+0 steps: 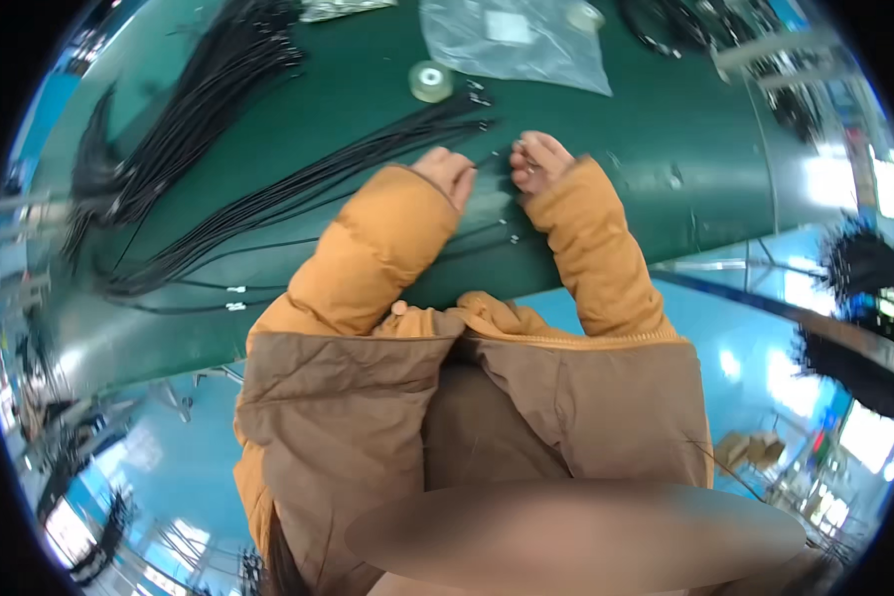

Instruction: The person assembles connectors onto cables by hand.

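Observation:
Above the green table, my left hand (447, 171) is closed round a thin black cable, and a short end of it sticks out toward the right. A little to the right, apart from that end, my right hand (539, 162) has its fingers curled together. Something small and pale shows at its fingertips, too small to name. Under and beside my left forearm lies a loose bundle of black cables (308, 184), with small pale connectors at the ends. A few single black cables (477, 238) run below my hands, near the table's front edge.
A thick bundle of black cables (204, 109) covers the table's left side. Beyond my hands are a roll of tape (431, 81) and a clear plastic bag (526, 50) with a white label. Coiled black cables (666, 25) and a metal frame (775, 50) stand at the far right.

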The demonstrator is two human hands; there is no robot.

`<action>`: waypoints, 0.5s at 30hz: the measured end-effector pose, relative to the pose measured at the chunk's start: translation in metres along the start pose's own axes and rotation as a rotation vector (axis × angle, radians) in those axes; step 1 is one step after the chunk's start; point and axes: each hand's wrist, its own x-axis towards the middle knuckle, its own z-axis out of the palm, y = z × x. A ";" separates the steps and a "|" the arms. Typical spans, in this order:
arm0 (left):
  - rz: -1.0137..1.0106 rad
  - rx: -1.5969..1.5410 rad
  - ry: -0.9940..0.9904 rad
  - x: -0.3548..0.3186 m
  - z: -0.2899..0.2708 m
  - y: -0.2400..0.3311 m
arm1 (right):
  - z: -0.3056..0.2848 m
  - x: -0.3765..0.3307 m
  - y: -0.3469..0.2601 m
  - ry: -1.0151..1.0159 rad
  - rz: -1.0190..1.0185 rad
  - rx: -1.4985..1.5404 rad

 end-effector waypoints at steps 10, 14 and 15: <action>-0.035 0.104 -0.125 -0.004 0.007 0.007 | -0.015 0.003 0.019 0.044 -0.016 0.080; -0.006 0.097 -0.114 -0.003 0.005 0.013 | -0.004 -0.005 0.008 0.113 -0.024 0.006; -0.010 0.100 -0.115 -0.003 0.004 0.013 | -0.004 -0.006 0.008 0.110 -0.021 0.008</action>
